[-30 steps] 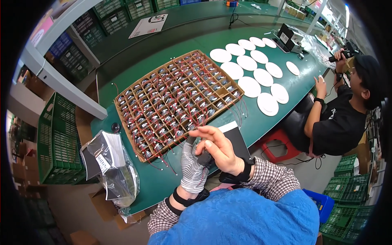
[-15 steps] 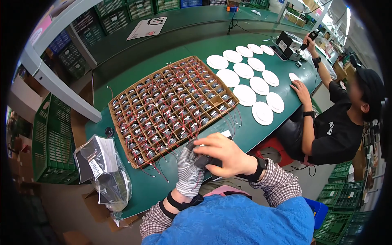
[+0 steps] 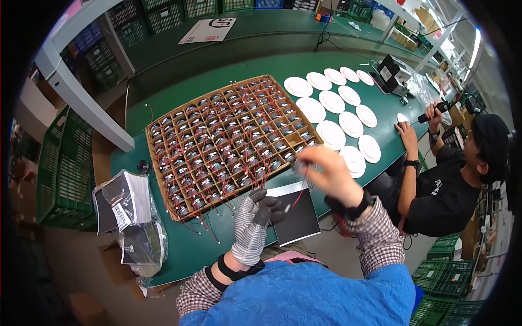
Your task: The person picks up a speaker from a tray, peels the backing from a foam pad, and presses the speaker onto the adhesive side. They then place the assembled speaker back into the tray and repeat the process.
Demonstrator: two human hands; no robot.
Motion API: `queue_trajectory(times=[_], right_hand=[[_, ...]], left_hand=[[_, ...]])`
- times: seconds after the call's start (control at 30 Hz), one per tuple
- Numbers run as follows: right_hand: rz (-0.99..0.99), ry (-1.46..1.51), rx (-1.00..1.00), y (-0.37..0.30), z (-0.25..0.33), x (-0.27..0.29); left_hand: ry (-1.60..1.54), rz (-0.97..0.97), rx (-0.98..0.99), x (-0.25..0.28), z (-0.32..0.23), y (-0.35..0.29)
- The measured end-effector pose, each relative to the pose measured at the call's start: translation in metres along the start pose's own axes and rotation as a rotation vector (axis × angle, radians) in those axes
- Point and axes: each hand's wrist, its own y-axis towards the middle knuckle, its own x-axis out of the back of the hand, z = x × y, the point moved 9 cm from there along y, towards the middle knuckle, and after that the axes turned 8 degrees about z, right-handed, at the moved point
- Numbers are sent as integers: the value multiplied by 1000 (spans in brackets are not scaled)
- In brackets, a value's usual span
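My right hand (image 3: 333, 176), bare and blurred, pinches a small dark round part (image 3: 299, 165) with thin red and black wires, near the front right corner of a divided cardboard tray (image 3: 225, 200). The wires hang down to a small white plug (image 3: 287, 208). My left hand (image 3: 253, 228) wears a striped glove with dark fingertips. Its fingers are curled in front of the tray, close to the plug; whatever they may hold is hidden. Beneath the plug lies a flat black sheet (image 3: 299, 220) with a white strip along its far edge. Similar wired round parts fill most tray cells.
Several white discs (image 3: 330, 135) lie right of the tray. Beyond them a co-worker (image 3: 440, 187) holds a black handheld tool (image 3: 435, 111) over a small white piece. Plastic-wrapped dark sheets (image 3: 136, 217) stand at the left edge, by a metal post (image 3: 89, 111). Green crates (image 3: 65, 174) are stacked left.
My hands have parted: the right has moved up and right with the wired part, uncovering the black sheet. My left stays near its place. The co-worker's tool has come down.
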Motion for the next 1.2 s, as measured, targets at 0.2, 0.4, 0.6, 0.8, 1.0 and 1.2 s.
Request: queue_trajectory(times=[0.2,0.4,0.6,0.8,1.0,1.2], right_hand=[[-27,-140,-44,30,-58,8],[194,-251,25,36,-66,-29],[210,-246,-100,47,-74,-25],[274,-57,-560,71,-99,-48],[352,-16,-444,68,-111,-71],[213,664,-408,49,-99,-64]], left_hand=[[33,-2,69,8,6,-3],[56,-41,123,19,9,-5],[71,-39,155,20,9,-3],[87,-32,185,22,12,-6],[86,-70,224,28,13,-13],[39,-72,215,34,12,-15]])
